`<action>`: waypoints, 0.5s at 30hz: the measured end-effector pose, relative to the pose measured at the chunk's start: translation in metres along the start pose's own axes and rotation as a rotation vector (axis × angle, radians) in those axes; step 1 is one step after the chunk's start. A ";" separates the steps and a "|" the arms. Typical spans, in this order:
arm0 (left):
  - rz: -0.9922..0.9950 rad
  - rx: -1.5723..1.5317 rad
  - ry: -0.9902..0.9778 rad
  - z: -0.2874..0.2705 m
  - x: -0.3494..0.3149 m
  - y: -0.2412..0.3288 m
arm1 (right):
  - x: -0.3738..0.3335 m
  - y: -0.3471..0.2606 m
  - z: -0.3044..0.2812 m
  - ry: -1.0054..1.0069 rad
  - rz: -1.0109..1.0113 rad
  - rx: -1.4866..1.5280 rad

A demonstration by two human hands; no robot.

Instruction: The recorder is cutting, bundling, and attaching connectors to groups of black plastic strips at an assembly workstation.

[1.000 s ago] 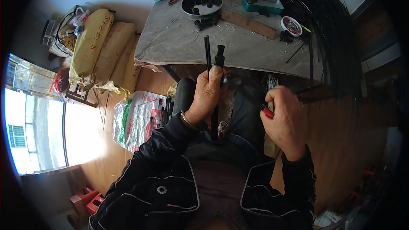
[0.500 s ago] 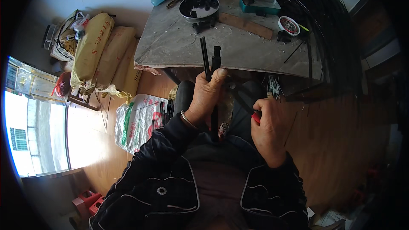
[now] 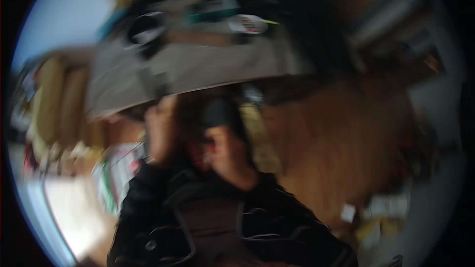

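Motion smears the whole view. My left hand (image 3: 162, 131), just below the table's front edge, is closed around black rods (image 3: 157, 83). They rise as a dark blur from the top of the fist, against the tabletop. To its right, my right hand (image 3: 230, 157) is closed on red-handled pliers. A red patch of the pliers (image 3: 200, 155) shows at its fingers, though the blur hides the jaws. Whether the pliers touch the rods cannot be made out.
On the grey table (image 3: 208, 69) are a round bowl (image 3: 163, 19), a teal tray (image 3: 213, 11), a small white dish (image 3: 262, 25) and a brown strip (image 3: 198, 38). Dark rods (image 3: 316, 39) hang over its right side. Yellowish sacks (image 3: 49, 99) stand at the left.
The view has swung right, so the table and sacks appear further left, and it is now blurred. My right hand with the pliers has come closer to my left hand.
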State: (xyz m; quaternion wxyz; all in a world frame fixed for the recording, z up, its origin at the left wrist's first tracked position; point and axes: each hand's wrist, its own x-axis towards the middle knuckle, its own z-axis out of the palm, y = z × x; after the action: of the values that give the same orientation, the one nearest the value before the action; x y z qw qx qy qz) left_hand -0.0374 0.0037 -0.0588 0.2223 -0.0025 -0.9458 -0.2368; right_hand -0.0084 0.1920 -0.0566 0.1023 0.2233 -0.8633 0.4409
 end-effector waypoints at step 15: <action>-0.540 -1.212 0.022 -0.006 0.002 0.029 | 0.023 0.012 -0.050 -0.946 0.385 0.749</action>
State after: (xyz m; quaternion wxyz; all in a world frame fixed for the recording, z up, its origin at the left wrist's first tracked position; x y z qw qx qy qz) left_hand -0.0340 0.0264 -0.0405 0.1239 0.1122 -0.6104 -0.7743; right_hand -0.0350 0.2317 -0.0271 -0.4566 0.2555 -0.6268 0.5773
